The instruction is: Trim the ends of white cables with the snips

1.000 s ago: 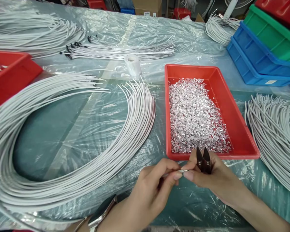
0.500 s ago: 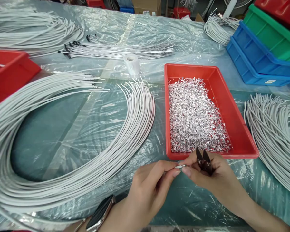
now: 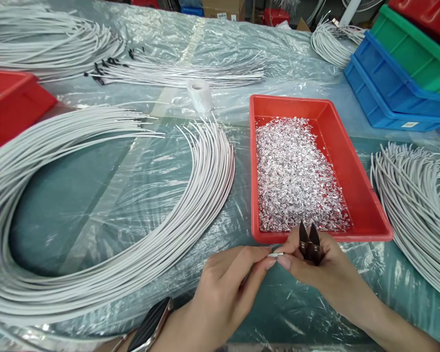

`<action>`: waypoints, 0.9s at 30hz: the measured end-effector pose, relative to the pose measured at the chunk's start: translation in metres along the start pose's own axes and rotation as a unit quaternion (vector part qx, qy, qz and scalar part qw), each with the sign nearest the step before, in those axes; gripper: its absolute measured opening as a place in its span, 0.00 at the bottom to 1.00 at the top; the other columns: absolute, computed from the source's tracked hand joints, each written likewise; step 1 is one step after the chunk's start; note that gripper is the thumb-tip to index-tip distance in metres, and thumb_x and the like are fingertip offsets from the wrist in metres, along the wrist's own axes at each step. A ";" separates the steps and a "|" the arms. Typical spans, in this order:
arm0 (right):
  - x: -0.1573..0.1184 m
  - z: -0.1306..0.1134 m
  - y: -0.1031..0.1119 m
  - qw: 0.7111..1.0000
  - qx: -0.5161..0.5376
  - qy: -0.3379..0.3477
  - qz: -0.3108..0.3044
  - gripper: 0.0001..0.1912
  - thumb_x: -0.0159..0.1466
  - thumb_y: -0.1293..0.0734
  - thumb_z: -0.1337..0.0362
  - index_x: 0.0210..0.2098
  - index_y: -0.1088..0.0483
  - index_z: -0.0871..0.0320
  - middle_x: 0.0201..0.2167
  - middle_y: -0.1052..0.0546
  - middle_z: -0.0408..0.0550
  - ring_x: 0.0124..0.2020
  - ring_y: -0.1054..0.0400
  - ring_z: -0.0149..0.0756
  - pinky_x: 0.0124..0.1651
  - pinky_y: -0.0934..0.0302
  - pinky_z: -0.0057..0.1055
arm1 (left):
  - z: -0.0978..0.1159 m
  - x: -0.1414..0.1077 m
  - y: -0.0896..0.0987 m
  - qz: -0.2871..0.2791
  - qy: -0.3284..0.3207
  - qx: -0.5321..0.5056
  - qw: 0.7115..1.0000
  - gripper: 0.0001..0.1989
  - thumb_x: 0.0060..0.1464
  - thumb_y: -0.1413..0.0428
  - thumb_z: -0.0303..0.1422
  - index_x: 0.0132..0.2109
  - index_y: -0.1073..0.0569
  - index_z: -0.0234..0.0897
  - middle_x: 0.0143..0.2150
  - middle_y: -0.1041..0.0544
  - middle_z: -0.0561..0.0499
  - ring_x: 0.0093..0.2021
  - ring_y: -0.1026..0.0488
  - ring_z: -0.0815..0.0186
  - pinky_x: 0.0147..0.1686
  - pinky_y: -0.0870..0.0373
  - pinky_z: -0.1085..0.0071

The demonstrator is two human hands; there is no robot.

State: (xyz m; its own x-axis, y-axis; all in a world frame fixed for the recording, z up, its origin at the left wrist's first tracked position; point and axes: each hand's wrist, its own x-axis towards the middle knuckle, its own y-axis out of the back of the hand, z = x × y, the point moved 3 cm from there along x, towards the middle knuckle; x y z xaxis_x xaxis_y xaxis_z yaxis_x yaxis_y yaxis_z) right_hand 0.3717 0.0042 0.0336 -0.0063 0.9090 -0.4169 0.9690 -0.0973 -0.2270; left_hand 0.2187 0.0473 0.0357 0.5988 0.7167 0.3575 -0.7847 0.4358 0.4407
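My left hand [image 3: 225, 283] pinches the end of a thin white cable [image 3: 275, 254] between thumb and forefinger. Against its tip press the thumb and forefinger of my right hand [image 3: 332, 274]. A pair of dark snips [image 3: 311, 248] is tucked in that same right hand, blades pointing up and slightly apart. Both hands meet just in front of a red tray [image 3: 253, 176], whose floor is heaped with small silvery foil scraps [image 3: 297, 176]. The fingers cover most of the cable tip.
A large coil of white cables [image 3: 161, 244] lies left, another bundle [image 3: 414, 210] right. Behind are a clear film roll [image 3: 200, 95] and black-ended cables [image 3: 183, 74]. A red bin [image 3: 18, 107] stands at left, stacked blue bins [image 3: 396, 93] at right.
Both hands keep nearly the same pinch on the cable end. The snips have shifted very slightly to the right. The view has moved a little, sliding the left coil and red bin outward.
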 end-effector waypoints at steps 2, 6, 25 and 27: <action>0.001 -0.001 -0.001 1.000 -0.004 -0.002 0.001 0.11 0.62 0.30 0.63 0.27 0.34 0.58 0.18 0.47 0.35 0.21 0.60 0.27 0.23 0.62 0.25 | -0.001 0.000 -0.001 -0.001 0.005 -0.009 1.000 0.05 0.62 0.50 0.23 0.43 0.31 0.35 0.30 0.25 0.52 0.25 0.31 0.72 0.24 0.38 0.74; 0.002 0.000 -0.001 1.000 -0.004 -0.006 0.001 0.11 0.62 0.31 0.64 0.27 0.35 0.57 0.18 0.47 0.35 0.21 0.59 0.27 0.23 0.62 0.25 | -0.003 -0.001 -0.002 -0.017 0.002 -0.002 1.000 0.06 0.63 0.52 0.24 0.43 0.31 0.35 0.29 0.27 0.53 0.24 0.34 0.72 0.24 0.38 0.75; 0.002 -0.006 0.000 0.997 0.027 -0.039 -0.056 0.14 0.59 0.26 0.60 0.25 0.33 0.58 0.17 0.47 0.34 0.20 0.58 0.26 0.23 0.61 0.25 | -0.010 0.000 -0.007 -0.104 0.169 -0.194 0.961 0.10 0.65 0.54 0.31 0.34 0.33 0.37 0.22 0.40 0.58 0.20 0.44 0.74 0.20 0.47 0.75; 0.002 -0.005 0.001 0.997 0.028 -0.032 -0.057 0.12 0.60 0.27 0.61 0.26 0.32 0.58 0.17 0.47 0.34 0.20 0.58 0.26 0.22 0.61 0.24 | -0.010 0.000 -0.007 -0.101 0.158 -0.196 0.962 0.07 0.64 0.51 0.31 0.36 0.32 0.38 0.22 0.42 0.59 0.20 0.47 0.74 0.18 0.50 0.76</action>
State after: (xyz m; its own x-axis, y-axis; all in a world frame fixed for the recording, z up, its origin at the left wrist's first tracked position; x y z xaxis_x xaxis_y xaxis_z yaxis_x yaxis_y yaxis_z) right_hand 0.3739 0.0075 0.0370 -0.1328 0.8883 -0.4396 0.9458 -0.0191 -0.3243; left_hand 0.2225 0.0493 0.0247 0.7150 0.6991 0.0018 -0.6952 0.7107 0.1077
